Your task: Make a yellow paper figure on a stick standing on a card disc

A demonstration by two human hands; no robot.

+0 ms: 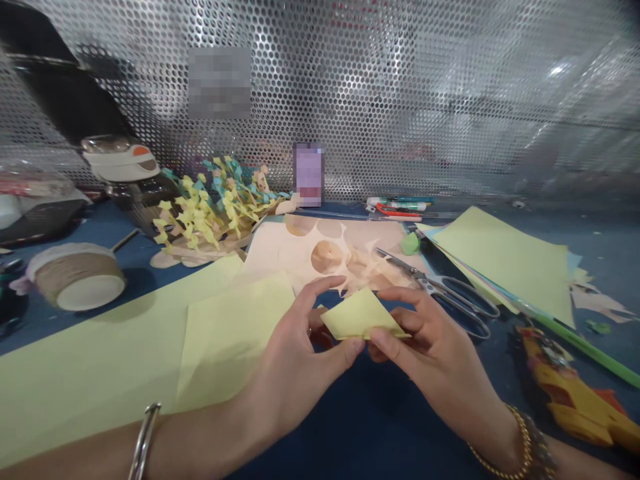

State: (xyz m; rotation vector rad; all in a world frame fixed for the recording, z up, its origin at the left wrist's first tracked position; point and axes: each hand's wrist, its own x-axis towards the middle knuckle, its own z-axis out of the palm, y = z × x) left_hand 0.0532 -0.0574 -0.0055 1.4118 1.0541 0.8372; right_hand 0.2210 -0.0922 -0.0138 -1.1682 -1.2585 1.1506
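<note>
Between my two hands is a small piece of folded yellow paper (363, 315), held above the dark blue table. My left hand (305, 340) pinches its lower left edge with the thumb, the index finger arched behind it. My right hand (430, 340) grips the lower right edge, thumb in front and fingers behind. Just beyond lie a pair of scissors (440, 287) with grey handles and pale peach paper (270, 257) with round holes cut in it. To the left, a square yellow sheet (235, 333) rests on a larger yellow sheet (100, 360).
Folded paper flowers (215, 207) on stems stand at the back left, near a dark jar (135, 180) and a twine roll (75, 273). Stacked coloured paper (510, 253), a green stick (585, 347) and a yellow glue gun (575, 393) lie right. Pens (400, 203) and a phone (309, 173) are at the back.
</note>
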